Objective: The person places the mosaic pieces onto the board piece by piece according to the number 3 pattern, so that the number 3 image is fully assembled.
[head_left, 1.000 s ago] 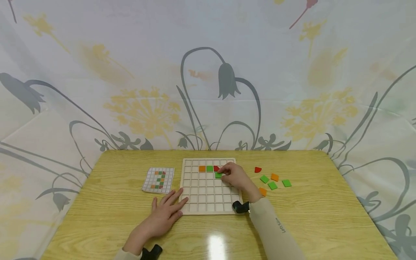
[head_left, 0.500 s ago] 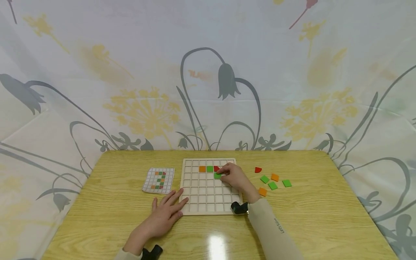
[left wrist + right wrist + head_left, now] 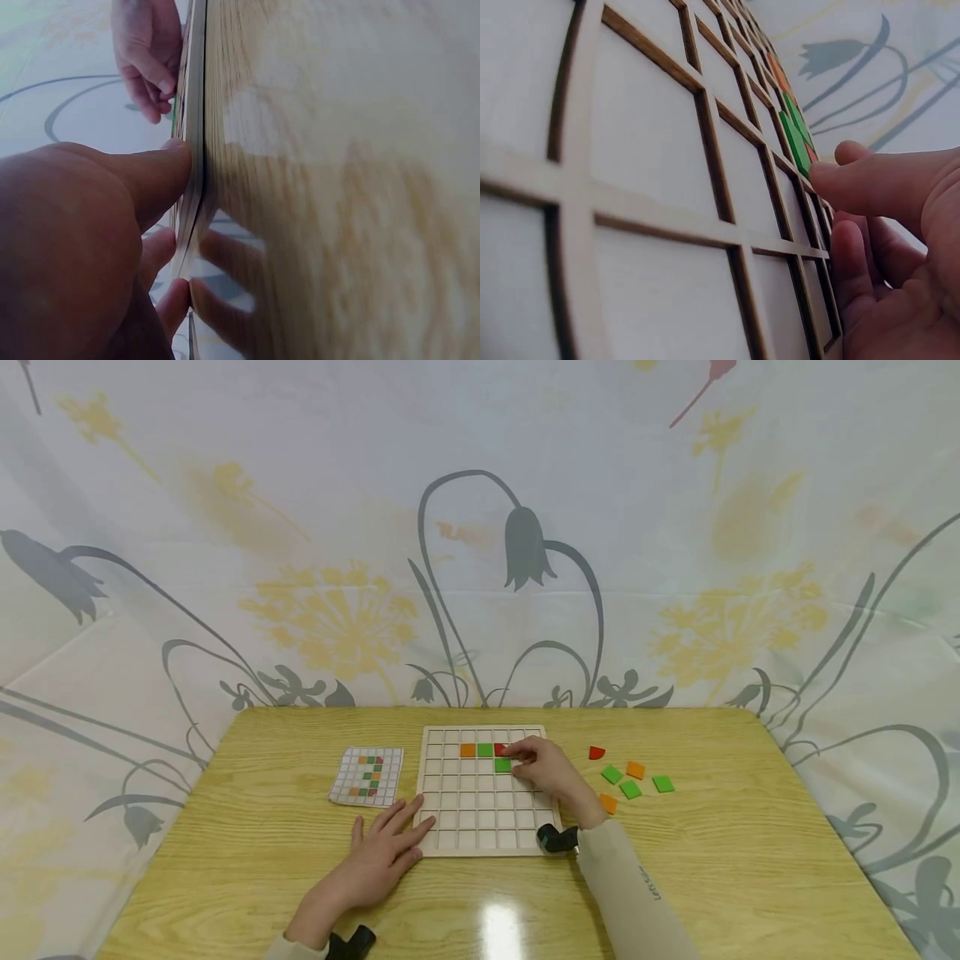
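Green tile (image 3: 502, 765) lies in the board (image 3: 467, 818), in the square just nearer us than the red piece (image 3: 499, 749). Right hand (image 3: 546, 768) is at its right edge, thumb by the rim; whether it pinches we cannot tell (nor whether the tile is fully down). Left hand (image 3: 378, 860) rests at the board's left edge, fingers spread, hands well apart. We judge best practice: square the corners, press flat, avoid nudging the red piece, keep the board steady. Card (image 3: 366, 775) lies left, loose tiles (image 3: 631, 789) right.
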Motion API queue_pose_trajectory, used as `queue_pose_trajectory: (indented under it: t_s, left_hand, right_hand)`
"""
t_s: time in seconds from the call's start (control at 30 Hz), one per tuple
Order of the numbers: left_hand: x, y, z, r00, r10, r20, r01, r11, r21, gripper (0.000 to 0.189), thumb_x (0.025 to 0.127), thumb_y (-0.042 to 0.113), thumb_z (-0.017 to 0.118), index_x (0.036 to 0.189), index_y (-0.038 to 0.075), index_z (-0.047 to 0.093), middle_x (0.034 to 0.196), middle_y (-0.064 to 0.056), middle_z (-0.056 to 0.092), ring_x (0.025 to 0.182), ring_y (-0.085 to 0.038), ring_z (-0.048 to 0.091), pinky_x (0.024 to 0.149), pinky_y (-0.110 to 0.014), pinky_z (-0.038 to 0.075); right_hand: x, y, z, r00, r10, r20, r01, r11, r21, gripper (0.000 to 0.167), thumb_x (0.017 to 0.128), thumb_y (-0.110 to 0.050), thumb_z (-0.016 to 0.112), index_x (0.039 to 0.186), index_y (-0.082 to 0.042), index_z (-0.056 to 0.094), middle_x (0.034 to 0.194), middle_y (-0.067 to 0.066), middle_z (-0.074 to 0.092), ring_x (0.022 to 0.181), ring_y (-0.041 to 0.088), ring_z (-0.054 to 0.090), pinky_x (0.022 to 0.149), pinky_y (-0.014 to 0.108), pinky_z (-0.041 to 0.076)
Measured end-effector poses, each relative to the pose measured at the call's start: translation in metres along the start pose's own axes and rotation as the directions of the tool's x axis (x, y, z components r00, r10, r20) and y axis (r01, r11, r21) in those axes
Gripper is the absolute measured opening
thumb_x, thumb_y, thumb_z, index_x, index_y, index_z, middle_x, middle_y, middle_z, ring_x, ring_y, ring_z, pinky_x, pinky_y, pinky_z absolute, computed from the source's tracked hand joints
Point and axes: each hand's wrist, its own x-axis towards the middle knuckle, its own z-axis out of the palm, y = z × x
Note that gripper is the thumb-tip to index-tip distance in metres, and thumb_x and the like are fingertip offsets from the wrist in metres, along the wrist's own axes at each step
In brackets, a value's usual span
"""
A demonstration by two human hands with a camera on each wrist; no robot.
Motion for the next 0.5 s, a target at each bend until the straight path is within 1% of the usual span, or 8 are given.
queue_pose_trajectory:
  t_s: [0.1, 0.3, 0.4, 0.5]
  left_hand:
    - [-0.0002, 0.0003, -0.0001, 1.0, -0.002, 0.0, 0.002, 1.0, 0.003, 0.046, 0.106, 0.028, 0.048, 0.151, 0.016, 0.048, 0.165, -0.007, 0.019, 0.149, -0.039, 0.012, 0.098, -0.083, -0.002]
    - [-0.0006, 0.0009, -0.0002, 1.0, 0.003, -0.007, -0.003, 1.0, 0.004, 0.046, 0.106, 0.028, 0.048, 0.15, 0.016, 0.048, 0.165, -0.007, 0.02, 0.149, -0.039, 0.013, 0.097, -0.084, -0.002]
    - [-0.0004, 0.0008, 0.0002, 1.0, 0.005, -0.008, -0.005, 1.0, 0.003, 0.046, 0.106, 0.028, 0.049, 0.15, 0.016, 0.048, 0.165, -0.007, 0.02, 0.149, -0.039, 0.013, 0.097, -0.084, -0.002]
    - [-0.0002, 0.0001, 0.0009, 1.0, 0.009, -0.011, -0.009, 1.0, 0.008, 0.046, 0.106, 0.028, 0.049, 0.151, 0.016, 0.047, 0.165, -0.007, 0.02, 0.149, -0.039, 0.013, 0.097, -0.084, -0.002]
  right_hand:
    - [0.0008, 0.0026, -0.0006, 1.0, -0.03, -0.005, 0.03, 1.0, 0.002, 0.024, 0.092, 0.002, 0.068, 0.114, -0.006, 0.073, 0.113, 0.006, 0.066, 0.095, 0.02, 0.058, 0.085, 0.038, 0.049]
    - [-0.0006, -0.0018, -0.0035, 0.999, -0.035, -0.034, 0.037, 0.999, 0.04, 0.024, 0.091, 0.002, 0.067, 0.114, -0.002, 0.072, 0.105, 0.007, 0.067, 0.089, 0.02, 0.059, 0.079, 0.035, 0.05]
    - [-0.0019, -0.0036, -0.0053, 0.999, -0.026, -0.044, 0.028, 0.998, 0.051, 0.025, 0.091, 0.002, 0.066, 0.115, -0.002, 0.072, 0.105, 0.007, 0.067, 0.089, 0.02, 0.06, 0.08, 0.036, 0.05]
    - [-0.0042, -0.0037, -0.0073, 0.998, -0.026, -0.056, 0.028, 0.999, 0.045, 0.025, 0.092, 0.002, 0.065, 0.116, -0.003, 0.071, 0.107, 0.007, 0.068, 0.094, 0.021, 0.062, 0.083, 0.037, 0.051]
